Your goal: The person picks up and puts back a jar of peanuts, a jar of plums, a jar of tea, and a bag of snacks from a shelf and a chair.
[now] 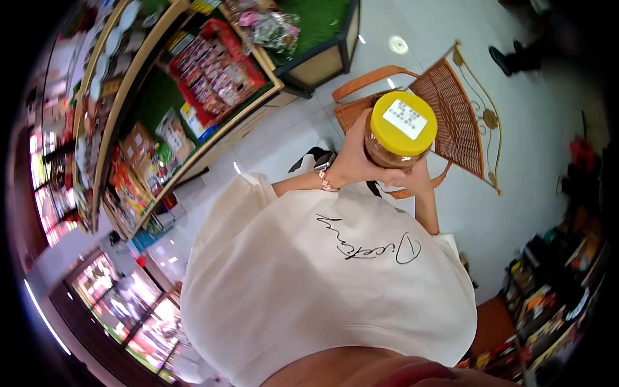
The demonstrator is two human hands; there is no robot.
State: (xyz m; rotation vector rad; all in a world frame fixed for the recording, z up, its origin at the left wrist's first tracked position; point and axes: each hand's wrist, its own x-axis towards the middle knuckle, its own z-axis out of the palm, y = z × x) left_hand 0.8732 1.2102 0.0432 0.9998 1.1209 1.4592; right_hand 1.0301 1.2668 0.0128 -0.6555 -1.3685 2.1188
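Note:
A clear jar (393, 155) with brown contents and a yellow screw lid (380, 132) is held up in front of my chest. On the lid sits a white label (405, 119) with printed lines too small to read. My left hand (353, 155), wearing a watch and a beaded bracelet at the wrist, wraps round the jar's left side. Behind and below the jar, my right hand (419, 182) grips it from the right; most of its fingers are hidden.
A wicker armchair (445, 109) stands just beyond the jar. To the left, a display shelf (225, 129) carries packaged goods and a red box (216, 77) of small packets. Dark shoes (500, 61) of another person show at upper right. Crowded goods (541, 297) line the lower right.

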